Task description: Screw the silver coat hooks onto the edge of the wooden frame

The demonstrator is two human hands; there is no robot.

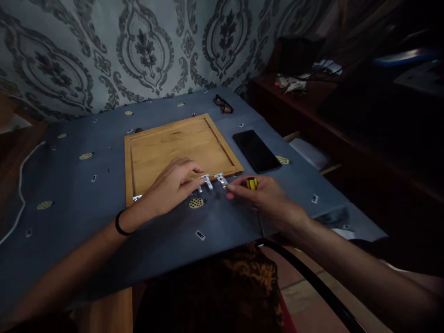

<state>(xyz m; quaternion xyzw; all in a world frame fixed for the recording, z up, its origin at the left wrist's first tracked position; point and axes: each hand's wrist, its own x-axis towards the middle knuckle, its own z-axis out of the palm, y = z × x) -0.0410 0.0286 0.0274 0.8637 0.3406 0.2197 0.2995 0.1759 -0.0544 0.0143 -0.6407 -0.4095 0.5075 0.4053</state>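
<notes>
A wooden tray-like board (173,148) lies on a table under a dark blue cloth (86,203). Small silver metal brackets (214,179) sit along the board's near edge. My left hand (173,185) rests on that edge, fingers curled over one bracket. My right hand (263,196) pinches the end of another bracket with its fingertips and also has a yellow-and-black screwdriver handle (251,183) tucked in it. A black band circles my left wrist.
A black phone (256,151) lies right of the board, dark glasses (223,104) at the far edge. Patterned wallpaper stands behind. A dark wooden shelf (312,106) with clutter is at right. A white cable (21,185) runs along the left.
</notes>
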